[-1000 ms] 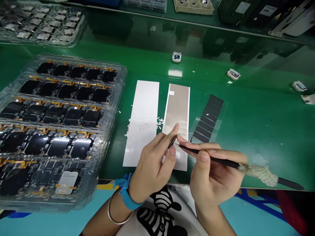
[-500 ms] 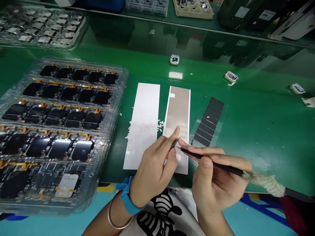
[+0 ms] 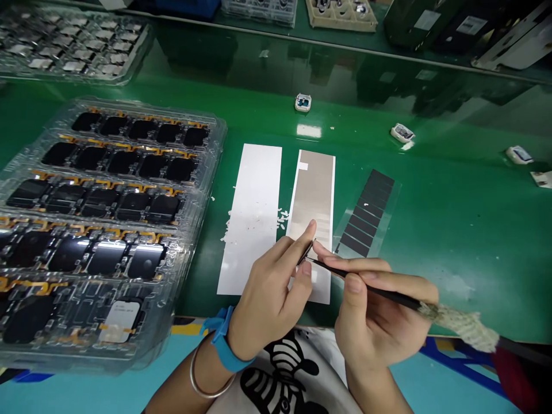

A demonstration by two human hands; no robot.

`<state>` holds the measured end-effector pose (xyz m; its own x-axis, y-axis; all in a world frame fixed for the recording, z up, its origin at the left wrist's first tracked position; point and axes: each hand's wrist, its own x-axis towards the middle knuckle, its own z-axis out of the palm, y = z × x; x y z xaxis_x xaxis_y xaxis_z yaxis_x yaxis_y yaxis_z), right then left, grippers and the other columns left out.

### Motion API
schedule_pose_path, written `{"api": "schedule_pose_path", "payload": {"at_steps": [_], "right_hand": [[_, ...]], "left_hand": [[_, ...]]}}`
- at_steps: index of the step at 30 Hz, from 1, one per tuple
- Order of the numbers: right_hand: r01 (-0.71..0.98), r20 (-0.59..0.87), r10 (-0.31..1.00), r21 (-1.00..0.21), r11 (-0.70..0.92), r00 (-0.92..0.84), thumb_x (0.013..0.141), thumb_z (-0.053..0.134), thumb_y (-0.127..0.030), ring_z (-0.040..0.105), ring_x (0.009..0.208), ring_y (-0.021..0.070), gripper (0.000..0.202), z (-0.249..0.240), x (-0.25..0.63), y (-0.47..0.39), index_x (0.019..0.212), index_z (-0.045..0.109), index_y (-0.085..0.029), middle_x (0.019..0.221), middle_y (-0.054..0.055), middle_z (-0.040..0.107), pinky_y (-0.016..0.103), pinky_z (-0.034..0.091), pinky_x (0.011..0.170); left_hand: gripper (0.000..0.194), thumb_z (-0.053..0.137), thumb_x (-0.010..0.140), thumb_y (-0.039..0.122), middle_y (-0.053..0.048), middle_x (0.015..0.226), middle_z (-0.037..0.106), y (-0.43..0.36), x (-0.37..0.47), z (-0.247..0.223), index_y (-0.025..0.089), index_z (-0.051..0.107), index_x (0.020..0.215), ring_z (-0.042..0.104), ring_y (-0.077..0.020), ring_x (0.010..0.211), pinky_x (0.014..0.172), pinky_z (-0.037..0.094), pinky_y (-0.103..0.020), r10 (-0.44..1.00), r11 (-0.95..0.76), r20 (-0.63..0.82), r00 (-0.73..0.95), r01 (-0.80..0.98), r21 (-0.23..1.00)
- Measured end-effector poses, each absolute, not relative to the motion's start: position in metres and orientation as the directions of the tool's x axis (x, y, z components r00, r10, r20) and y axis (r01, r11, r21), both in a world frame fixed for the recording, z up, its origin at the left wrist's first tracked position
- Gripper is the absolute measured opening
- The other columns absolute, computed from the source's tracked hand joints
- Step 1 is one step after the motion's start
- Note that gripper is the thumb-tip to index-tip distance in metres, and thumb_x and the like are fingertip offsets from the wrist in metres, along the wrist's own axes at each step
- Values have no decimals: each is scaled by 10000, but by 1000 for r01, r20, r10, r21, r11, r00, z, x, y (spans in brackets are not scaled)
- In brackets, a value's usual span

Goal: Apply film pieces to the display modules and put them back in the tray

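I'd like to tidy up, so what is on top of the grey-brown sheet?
Near its far end, the grey-brown sheet shows a small white square. The left hand and right hand hide part of its near half, so I can't tell what lies there.

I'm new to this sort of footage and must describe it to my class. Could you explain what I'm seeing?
There's no machine here: these are a person's two bare hands. Every picture comes from one camera worn on the head, looking forward and down.

The left hand grips a small, thin dark part. The right hand holds a slim black tool with a fine tip at that part; what the tip does is too small to tell.

On the glossy green tabletop, from left to right, lie a clear plastic tray of black, rounded-square pieces, a plain white strip, a beige strip and a clear sheet with black rectangles.
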<state>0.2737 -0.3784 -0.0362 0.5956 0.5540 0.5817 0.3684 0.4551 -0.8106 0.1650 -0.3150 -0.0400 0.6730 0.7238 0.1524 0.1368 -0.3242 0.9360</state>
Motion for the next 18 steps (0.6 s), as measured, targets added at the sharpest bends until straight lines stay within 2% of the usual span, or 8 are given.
{"api": "schedule_pose_path", "payload": {"at_steps": [6, 12, 16, 18], "right_hand": [[305, 547, 533, -824, 477, 645, 894, 554, 7, 741, 789, 192, 224, -33, 276, -375, 1021, 548, -177, 858, 38, 714, 395, 698, 672], [341, 560, 573, -825, 450, 598, 903, 589, -26, 748, 816, 201, 204, -29, 276, -379, 1006, 546, -197, 866, 31, 722, 455, 695, 747], [319, 528, 560, -844, 432, 638, 900, 608, -56, 738, 753, 198, 176, -23, 278, -377, 988, 565, -203, 794, 8, 693, 428, 700, 668], [335, 543, 520, -831, 443, 660, 875, 637, -59, 723, 724, 216, 168, -22, 282, -373, 957, 593, -198, 782, 19, 680, 462, 697, 662]], "left_hand": [[484, 392, 1025, 178, -8, 835, 545, -314, 166, -41, 210, 421, 1508, 493, -143, 673, 599, 422, -280, 724, -406, 197, 661, 178, 896], [508, 377, 1005, 150, -17, 843, 576, -314, 168, -41, 219, 415, 1507, 498, -147, 679, 599, 443, -272, 712, -478, 255, 655, 185, 859], [488, 366, 1022, 177, -45, 872, 631, -322, 148, -28, 203, 392, 1508, 568, -167, 723, 631, 488, -286, 697, -530, 273, 663, 220, 819], [461, 379, 1024, 188, -50, 893, 666, -326, 122, -19, 235, 409, 1482, 613, -173, 742, 642, 504, -282, 708, -553, 264, 655, 282, 784]]}}
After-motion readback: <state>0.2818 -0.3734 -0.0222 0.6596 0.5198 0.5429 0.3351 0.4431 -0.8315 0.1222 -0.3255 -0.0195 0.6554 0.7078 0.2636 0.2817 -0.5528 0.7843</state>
